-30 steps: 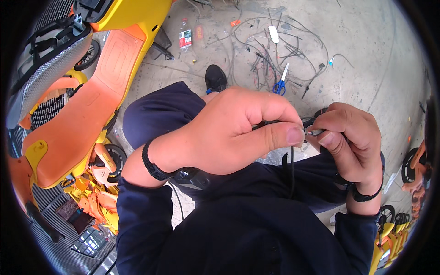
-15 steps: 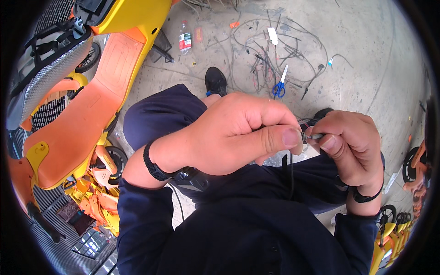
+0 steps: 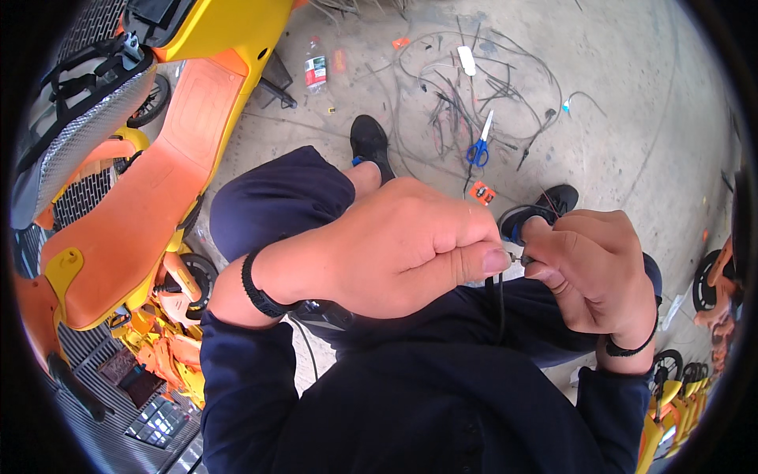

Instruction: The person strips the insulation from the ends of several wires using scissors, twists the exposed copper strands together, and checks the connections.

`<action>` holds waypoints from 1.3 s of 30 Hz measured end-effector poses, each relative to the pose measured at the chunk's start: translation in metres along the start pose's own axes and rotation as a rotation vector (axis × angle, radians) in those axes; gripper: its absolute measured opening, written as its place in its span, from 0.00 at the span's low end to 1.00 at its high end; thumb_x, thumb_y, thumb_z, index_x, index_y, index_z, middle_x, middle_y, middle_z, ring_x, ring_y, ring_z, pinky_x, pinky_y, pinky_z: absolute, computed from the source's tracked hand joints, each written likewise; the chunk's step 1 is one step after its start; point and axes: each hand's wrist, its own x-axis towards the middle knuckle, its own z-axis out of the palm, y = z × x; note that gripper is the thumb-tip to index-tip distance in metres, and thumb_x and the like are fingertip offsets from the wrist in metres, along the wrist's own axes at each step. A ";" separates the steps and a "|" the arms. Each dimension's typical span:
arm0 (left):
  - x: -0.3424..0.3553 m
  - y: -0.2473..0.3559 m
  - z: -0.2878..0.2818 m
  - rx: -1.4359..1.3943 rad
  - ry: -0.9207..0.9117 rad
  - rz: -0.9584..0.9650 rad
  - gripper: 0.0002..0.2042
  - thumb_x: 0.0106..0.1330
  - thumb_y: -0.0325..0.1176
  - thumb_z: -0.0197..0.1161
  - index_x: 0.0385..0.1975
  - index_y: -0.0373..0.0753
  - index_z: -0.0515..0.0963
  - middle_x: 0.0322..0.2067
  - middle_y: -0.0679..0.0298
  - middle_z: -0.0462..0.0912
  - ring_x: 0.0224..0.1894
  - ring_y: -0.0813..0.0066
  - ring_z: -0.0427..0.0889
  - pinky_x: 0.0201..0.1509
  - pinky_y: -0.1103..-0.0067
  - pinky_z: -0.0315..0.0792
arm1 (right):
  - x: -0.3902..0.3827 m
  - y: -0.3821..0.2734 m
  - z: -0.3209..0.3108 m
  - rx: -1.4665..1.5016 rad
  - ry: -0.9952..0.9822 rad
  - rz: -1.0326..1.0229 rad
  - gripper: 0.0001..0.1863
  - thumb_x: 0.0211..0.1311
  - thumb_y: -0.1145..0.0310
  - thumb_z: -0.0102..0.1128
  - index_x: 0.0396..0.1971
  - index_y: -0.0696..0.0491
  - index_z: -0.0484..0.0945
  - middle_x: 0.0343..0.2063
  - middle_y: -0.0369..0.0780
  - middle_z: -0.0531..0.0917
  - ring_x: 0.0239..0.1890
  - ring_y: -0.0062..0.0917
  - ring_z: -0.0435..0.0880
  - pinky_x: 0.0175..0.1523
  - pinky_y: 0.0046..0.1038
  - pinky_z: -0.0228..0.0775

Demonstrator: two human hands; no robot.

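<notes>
Above my lap, my left hand [image 3: 414, 253] pinches a black cable [image 3: 500, 312] between thumb and forefinger; a length of it hangs below the fingertips. Facing it, my right hand [image 3: 592, 268] grips a dark cable end [image 3: 529, 260], mostly covered by the curled fingers. A short stretch of thin wire [image 3: 515, 257] bridges the small gap between both sets of fingertips. Whether the strands are twisted together is too small to tell. More thin cable curves behind my hands near my right shoe [image 3: 562, 197].
Blue-handled scissors [image 3: 478, 152] lie on the concrete floor beside tangled cable scraps [image 3: 450, 110]. An orange card [image 3: 482, 193] is near my feet. A plastic bottle [image 3: 316, 73] stands farther off. An orange and yellow scooter body [image 3: 134, 213] fills the left side, with more scooters [image 3: 671, 403] at lower right.
Both hands have dropped slightly and shifted a little left. My right fingers now cover more of the cable end. The orange card and my right shoe have come into fuller view.
</notes>
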 end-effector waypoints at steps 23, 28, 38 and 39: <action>-0.021 -0.007 -0.019 -0.057 0.030 -0.033 0.06 0.62 0.29 0.61 0.29 0.33 0.76 0.17 0.62 0.76 0.17 0.67 0.73 0.36 0.76 0.64 | -0.014 0.010 -0.008 -0.046 0.019 -0.042 0.11 0.44 0.72 0.68 0.28 0.58 0.76 0.16 0.39 0.73 0.13 0.31 0.72 0.18 0.26 0.61; -0.030 -0.011 -0.026 -0.013 0.028 -0.076 0.07 0.65 0.36 0.58 0.29 0.41 0.77 0.18 0.69 0.75 0.20 0.68 0.72 0.30 0.77 0.56 | -0.014 0.010 -0.009 -0.054 -0.005 -0.041 0.12 0.43 0.73 0.69 0.28 0.59 0.76 0.15 0.38 0.72 0.13 0.31 0.71 0.17 0.27 0.60; -0.020 -0.014 -0.031 -0.207 -0.091 -0.401 0.10 0.69 0.33 0.53 0.29 0.32 0.74 0.21 0.65 0.75 0.21 0.77 0.72 0.31 0.80 0.66 | -0.010 0.019 -0.007 -0.110 -0.010 0.035 0.07 0.50 0.77 0.63 0.31 0.58 0.77 0.18 0.42 0.76 0.17 0.34 0.75 0.22 0.29 0.64; -0.021 -0.020 -0.031 -0.175 -0.113 -0.332 0.09 0.69 0.33 0.53 0.33 0.33 0.75 0.24 0.65 0.75 0.24 0.78 0.74 0.31 0.81 0.67 | -0.011 0.021 -0.005 -0.096 -0.031 0.131 0.07 0.52 0.77 0.61 0.32 0.58 0.78 0.19 0.43 0.77 0.18 0.36 0.75 0.23 0.30 0.66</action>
